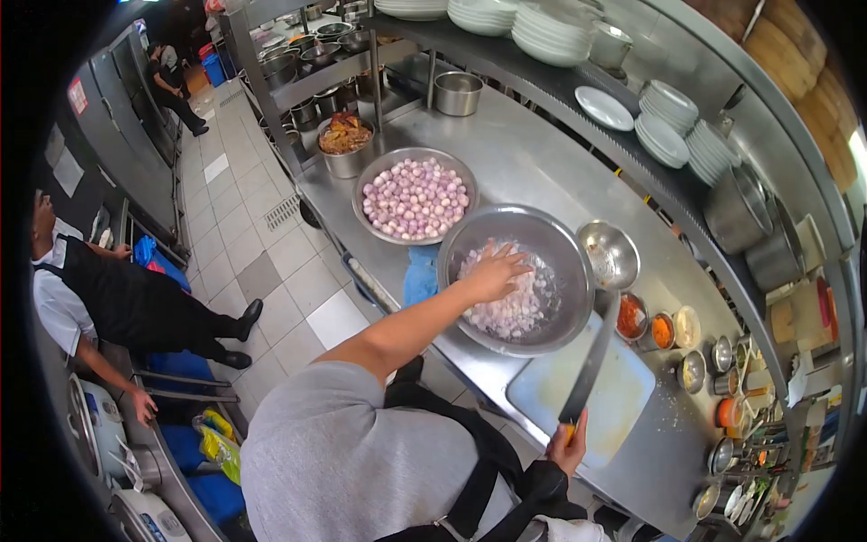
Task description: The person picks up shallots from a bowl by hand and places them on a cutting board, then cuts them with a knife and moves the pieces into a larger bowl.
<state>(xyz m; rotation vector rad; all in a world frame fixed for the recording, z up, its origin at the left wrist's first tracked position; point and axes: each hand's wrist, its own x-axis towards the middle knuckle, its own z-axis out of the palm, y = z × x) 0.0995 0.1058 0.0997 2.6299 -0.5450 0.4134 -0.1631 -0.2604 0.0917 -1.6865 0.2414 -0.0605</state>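
Here, the left hand (495,274) is open with its fingers spread on the chopped shallots (517,312) inside a big metal bowl (576,271). The right hand (567,443) is closed around the handle of a big knife (591,372), above a cutting board (623,393). Whole shallots (415,199) fill another bowl (363,215) close by.

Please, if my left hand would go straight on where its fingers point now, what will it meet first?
Probably the chopped pieces close under the left hand, then the far wall of the large metal bowl. The depth between fingers and pieces is hard to judge.
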